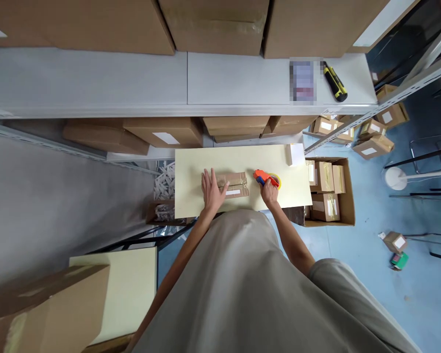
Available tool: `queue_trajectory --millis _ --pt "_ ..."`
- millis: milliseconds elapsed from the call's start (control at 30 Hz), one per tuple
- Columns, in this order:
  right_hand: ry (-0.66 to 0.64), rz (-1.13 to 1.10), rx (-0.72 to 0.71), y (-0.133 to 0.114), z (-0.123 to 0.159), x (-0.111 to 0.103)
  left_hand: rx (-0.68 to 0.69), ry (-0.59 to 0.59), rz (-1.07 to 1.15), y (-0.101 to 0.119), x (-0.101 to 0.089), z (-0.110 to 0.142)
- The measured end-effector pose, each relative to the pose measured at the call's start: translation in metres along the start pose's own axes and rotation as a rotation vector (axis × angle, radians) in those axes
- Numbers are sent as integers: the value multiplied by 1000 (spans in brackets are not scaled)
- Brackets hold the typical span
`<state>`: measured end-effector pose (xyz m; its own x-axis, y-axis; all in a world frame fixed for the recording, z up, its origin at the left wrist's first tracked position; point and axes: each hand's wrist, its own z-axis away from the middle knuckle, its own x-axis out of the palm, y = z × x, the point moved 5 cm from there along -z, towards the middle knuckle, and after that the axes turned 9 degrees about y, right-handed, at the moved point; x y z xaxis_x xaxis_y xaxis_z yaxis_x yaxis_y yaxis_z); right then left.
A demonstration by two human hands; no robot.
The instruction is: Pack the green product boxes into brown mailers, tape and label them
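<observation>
A small cardboard box (235,180) lies on the cream tabletop (191,162), with tape along its middle seam and a white label on the side near me. My left hand (212,195) rests at the left end of this box, fingers spread and thumb reaching over its top. To the right of the box, my right hand (269,193) is closed around an orange and blue tape dispenser (261,175) carrying a yellow-edged roll. A gap separates the dispenser from the box. The dispenser's handle is mostly hidden by my fingers.
A white block-shaped item (296,154) stands at the table's back right. Beyond, a grey shelf (132,78) bears large boxes and a yellow-black utility knife (335,82). An open carton (349,193) of small boxes sits right of the table. A large box (62,304) stands lower left.
</observation>
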<state>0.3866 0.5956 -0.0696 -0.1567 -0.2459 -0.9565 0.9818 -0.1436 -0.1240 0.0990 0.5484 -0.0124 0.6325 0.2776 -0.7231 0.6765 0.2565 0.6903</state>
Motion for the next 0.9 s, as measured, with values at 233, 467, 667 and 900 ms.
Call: queue_trajectory --millis 233,467,667,900 --pt "50 -23 -1 -1 -8 11 -98 55 52 -30 -5 7" --pt "139 -45 -21 -7 -8 6 -269 82 66 -50 -9 16" --pt "197 -117 -70 -33 11 -29 -325 117 38 -65 -18 16" --pt "-18 -188 -162 -87 30 -41 -368 113 -11 -61 -18 21"
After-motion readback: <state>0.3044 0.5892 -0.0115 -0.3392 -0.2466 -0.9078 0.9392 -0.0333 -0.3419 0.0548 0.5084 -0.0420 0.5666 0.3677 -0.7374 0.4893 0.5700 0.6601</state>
